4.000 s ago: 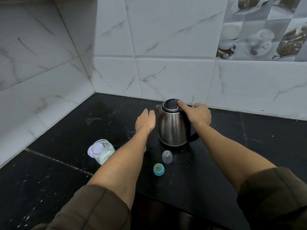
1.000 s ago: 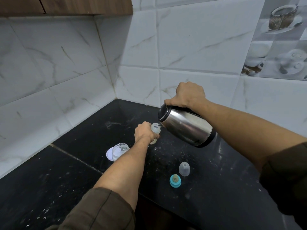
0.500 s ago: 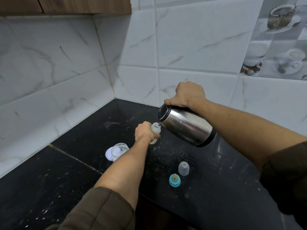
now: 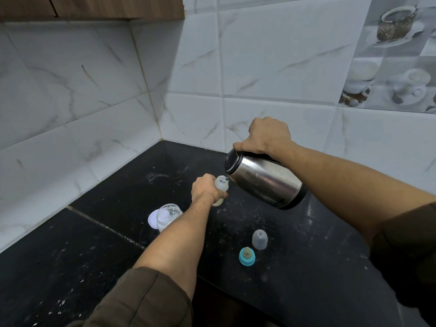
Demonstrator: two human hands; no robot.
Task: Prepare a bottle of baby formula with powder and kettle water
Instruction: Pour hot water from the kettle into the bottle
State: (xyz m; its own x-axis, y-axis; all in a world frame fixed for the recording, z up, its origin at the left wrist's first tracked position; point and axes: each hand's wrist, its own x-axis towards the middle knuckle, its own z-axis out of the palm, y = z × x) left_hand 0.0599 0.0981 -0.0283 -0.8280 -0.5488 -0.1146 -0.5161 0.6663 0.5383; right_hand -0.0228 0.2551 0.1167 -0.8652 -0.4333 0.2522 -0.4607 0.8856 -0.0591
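I see the right hand (image 4: 269, 135) with fingers wrapped around the handle of the steel kettle (image 4: 264, 181), tilted, spout touching the baby bottle (image 4: 221, 186) mouth. Left hand (image 4: 205, 190) fingers curl round the bottle, held over the black tabletop (image 4: 306, 267). Teal nipple ring (image 4: 247, 256), clear cap (image 4: 259, 239) and open powder jar (image 4: 168, 215) stand nearby.

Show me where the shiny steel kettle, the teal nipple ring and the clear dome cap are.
Shiny steel kettle (image 4: 269, 184), head view, on its metal side.
Teal nipple ring (image 4: 247, 256), head view, on the nipple and collar.
Clear dome cap (image 4: 259, 239), head view, on its rounded wall.
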